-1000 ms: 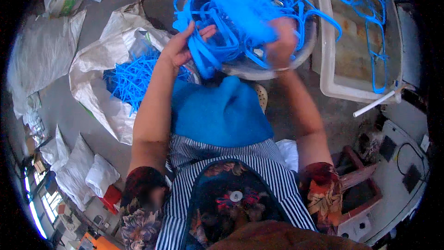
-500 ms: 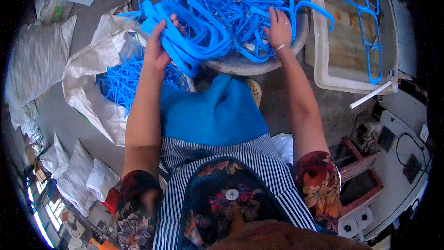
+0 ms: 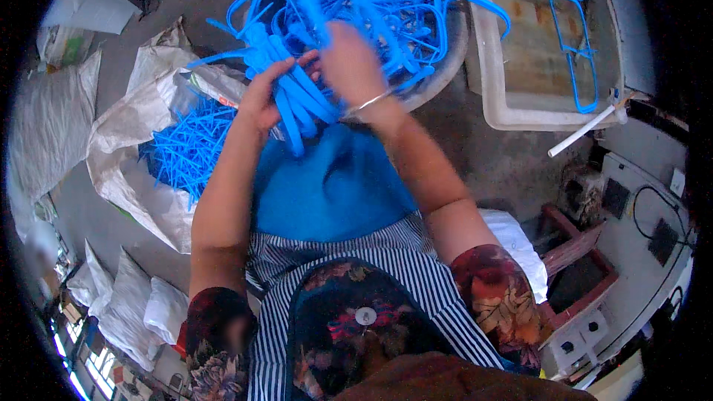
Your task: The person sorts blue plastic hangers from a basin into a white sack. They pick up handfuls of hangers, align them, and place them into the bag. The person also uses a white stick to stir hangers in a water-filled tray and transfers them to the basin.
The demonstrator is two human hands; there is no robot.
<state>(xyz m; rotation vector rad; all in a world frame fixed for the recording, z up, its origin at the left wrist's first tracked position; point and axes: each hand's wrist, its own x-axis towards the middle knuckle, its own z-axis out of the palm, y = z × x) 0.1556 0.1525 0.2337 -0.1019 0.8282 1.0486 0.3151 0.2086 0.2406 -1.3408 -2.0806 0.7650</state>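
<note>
A bundle of bent blue plastic strips (image 3: pixel 301 100) hangs over my lap, with my left hand (image 3: pixel 264 96) closed around its side. Close against the bundle, my right hand (image 3: pixel 353 63) is smeared by motion, its fingers curled. Blurred along with it is a blue plastic strip (image 3: pixel 315 15), which it appears to grip; the fingertips are partly hidden. Behind both hands, a round grey tub (image 3: pixel 438 87) holds a tangled heap of blue plastic strips (image 3: pixel 408 18).
An open white woven sack (image 3: pixel 122 171) with thin blue offcuts (image 3: pixel 186 145) stands at my left. To the right is a pale rectangular tray (image 3: pixel 496 96) with blue frames and a white pipe (image 3: pixel 583 136). A reddish frame (image 3: pixel 587 289) stands at the lower right.
My right hand has moved left from the heap in the tub to the bundle, a strip moving with it. My left hand still holds the bundle. The view has shifted slightly.
</note>
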